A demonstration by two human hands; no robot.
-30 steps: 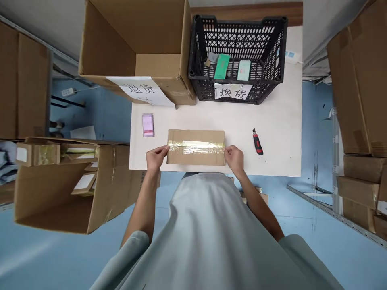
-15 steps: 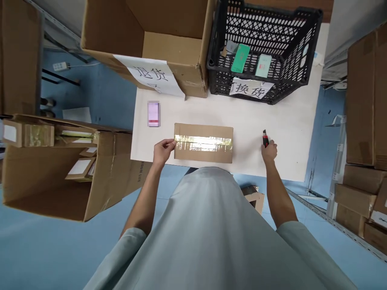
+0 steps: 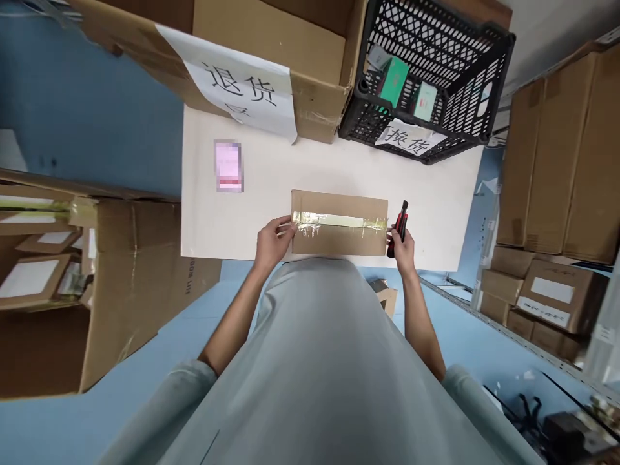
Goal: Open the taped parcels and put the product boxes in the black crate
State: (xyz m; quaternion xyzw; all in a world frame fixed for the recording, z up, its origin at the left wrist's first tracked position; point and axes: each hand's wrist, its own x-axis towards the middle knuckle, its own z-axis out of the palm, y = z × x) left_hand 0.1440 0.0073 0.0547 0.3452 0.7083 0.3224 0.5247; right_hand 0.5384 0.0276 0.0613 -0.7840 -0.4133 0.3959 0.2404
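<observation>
A closed cardboard box [image 3: 334, 240] lies flat near the table's front edge, with shiny clear tape along its top seam. My left hand [image 3: 274, 244] grips the box's left end, thumb and fingers at the edge. In my right hand [image 3: 403, 248] is a red and black utility knife [image 3: 400, 229], tip pointing away from me. That hand is just beside the box's right end; whether its fingers touch the cardboard I cannot tell.
On the white table [image 3: 261, 161] lies a blurred pink item [image 3: 228, 166]. At the back stand a large open carton [image 3: 317, 106] and a black plastic crate [image 3: 431, 152] with small boxes inside. Another open carton [image 3: 140, 258] holds parcels at left; stacked boxes [image 3: 547, 155] are at right.
My right hand has picked up the utility knife from the right side of the table and brought it left to the box's right end. My left hand stays at the left end. The view has shifted.
</observation>
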